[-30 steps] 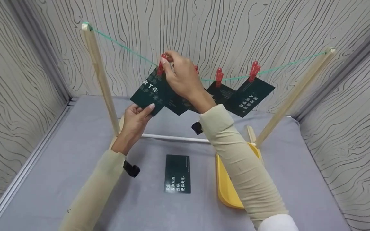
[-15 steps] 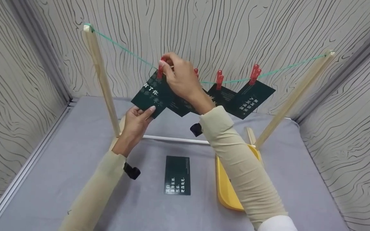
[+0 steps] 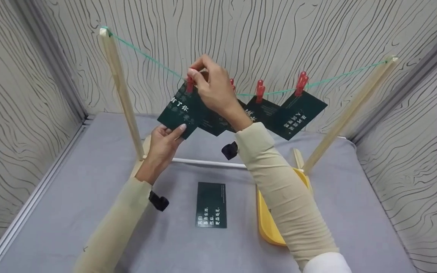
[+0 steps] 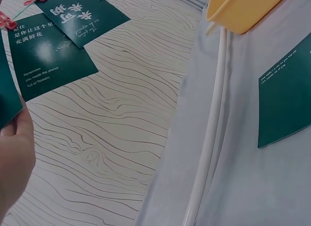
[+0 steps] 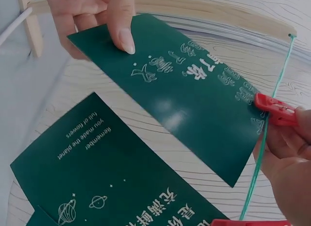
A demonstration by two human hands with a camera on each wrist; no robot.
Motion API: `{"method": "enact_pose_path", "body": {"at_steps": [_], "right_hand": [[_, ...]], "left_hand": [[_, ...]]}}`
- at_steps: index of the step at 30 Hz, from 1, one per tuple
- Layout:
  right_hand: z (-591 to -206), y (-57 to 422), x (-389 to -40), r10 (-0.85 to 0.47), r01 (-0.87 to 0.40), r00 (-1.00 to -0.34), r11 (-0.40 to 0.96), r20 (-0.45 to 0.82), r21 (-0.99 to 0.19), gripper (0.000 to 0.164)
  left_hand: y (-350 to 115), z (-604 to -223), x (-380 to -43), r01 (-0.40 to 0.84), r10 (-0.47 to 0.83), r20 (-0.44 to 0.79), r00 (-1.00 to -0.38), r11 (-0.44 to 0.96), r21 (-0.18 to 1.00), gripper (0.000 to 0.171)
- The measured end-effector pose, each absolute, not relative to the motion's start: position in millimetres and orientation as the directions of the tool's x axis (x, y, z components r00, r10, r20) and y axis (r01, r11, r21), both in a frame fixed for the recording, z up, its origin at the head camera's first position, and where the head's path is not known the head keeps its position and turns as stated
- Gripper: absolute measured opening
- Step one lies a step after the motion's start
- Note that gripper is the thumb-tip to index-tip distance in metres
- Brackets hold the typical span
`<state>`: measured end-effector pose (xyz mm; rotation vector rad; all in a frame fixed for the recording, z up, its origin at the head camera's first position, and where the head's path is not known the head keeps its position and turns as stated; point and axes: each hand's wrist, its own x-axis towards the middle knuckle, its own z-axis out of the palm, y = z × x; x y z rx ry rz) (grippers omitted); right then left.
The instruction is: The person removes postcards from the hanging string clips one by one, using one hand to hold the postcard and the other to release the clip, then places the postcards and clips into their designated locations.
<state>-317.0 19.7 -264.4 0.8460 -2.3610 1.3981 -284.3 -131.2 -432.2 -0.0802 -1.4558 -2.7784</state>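
Observation:
My left hand [image 3: 163,142] pinches the lower edge of a dark green card [image 3: 178,110] with white lettering, thumb on the printed face. Up at the card's top corner, my right hand [image 3: 216,85] pinches a red clothespin [image 5: 277,109] between thumb and fingers. That clothespin sits over the card's edge, right by the green string [image 5: 255,177]. Several more green cards hang to the right from red clothespins, among them one card [image 3: 298,113] at the far right under its clothespin [image 3: 301,83]. My right hand and forearm partly cover the middle cards in the head view.
Two wooden posts [image 3: 118,91] hold the string, joined low down by a white rod [image 3: 211,163]. Another green card [image 3: 211,204] lies on the grey cloth [image 3: 70,189]. A yellow tray [image 3: 269,227] stands partly under my right forearm.
Both hands keep their holds on the card and the clothespin. Only slight shifts of the hands and of the view show; the hanging cards stay in place.

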Motion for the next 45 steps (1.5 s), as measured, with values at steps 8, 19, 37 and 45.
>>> {"method": "enact_pose_path", "body": {"at_steps": [8, 19, 37, 45], "right_hand": [[-264, 20, -317, -0.373, -0.64, -0.767, 0.387, 0.522, -0.664, 0.017], [-263, 24, -316, -0.357, -0.66, -0.75, 0.357, 0.557, -0.661, 0.016], [-263, 24, -321, -0.281, -0.715, -0.698, 0.314, 0.659, -0.624, 0.015], [-264, 28, -321, -0.257, -0.739, -0.672, 0.287, 0.695, -0.609, 0.017]], "left_hand": [[-130, -434, -283, 0.026, 0.019, 0.045, -0.999, -0.585, 0.811, 0.047], [-129, -432, -280, 0.034, 0.006, 0.047, -0.999, -0.591, 0.806, 0.038], [-135, -438, -279, 0.002, -0.016, -0.009, -1.0, -0.57, 0.821, 0.044], [-137, -444, -280, 0.013, -0.033, -0.008, -0.999, -0.578, 0.816, 0.045]]}}
